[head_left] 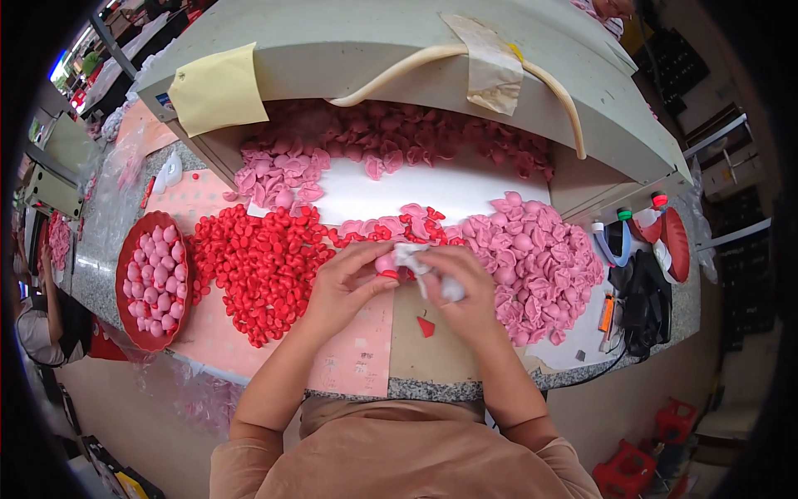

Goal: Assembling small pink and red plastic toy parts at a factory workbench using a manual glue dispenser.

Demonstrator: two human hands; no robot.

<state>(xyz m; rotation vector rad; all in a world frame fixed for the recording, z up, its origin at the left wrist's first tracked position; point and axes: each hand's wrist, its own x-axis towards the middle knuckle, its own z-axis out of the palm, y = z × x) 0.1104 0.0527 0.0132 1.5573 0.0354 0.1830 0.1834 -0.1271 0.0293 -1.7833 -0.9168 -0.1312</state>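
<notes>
Pinched in my left hand (342, 276) is a small pink ball-shaped piece (386, 263) with a red bit at its lower side. My right hand (467, 298) is closed round a crumpled white cloth or tissue (411, 255), held against the pink piece. A rounded white end (451, 289), perhaps of a small bottle, shows beneath the right fingers; the rest is hidden. Left of my hands spreads a heap of glossy red pieces (266, 270). To the right lies a heap of pink petal-like pieces (536, 266). A red pointed scrap (426, 327) lies below my hands.
A red basket (121, 291) of pink balls stands at the left. Over the table arches a grey housing (399, 62) with more pink pieces inside. A black bag (647, 303), an orange cutter (608, 313) and capped bottles (625, 218) sit at the right. Another white bottle (169, 173) lies upper left.
</notes>
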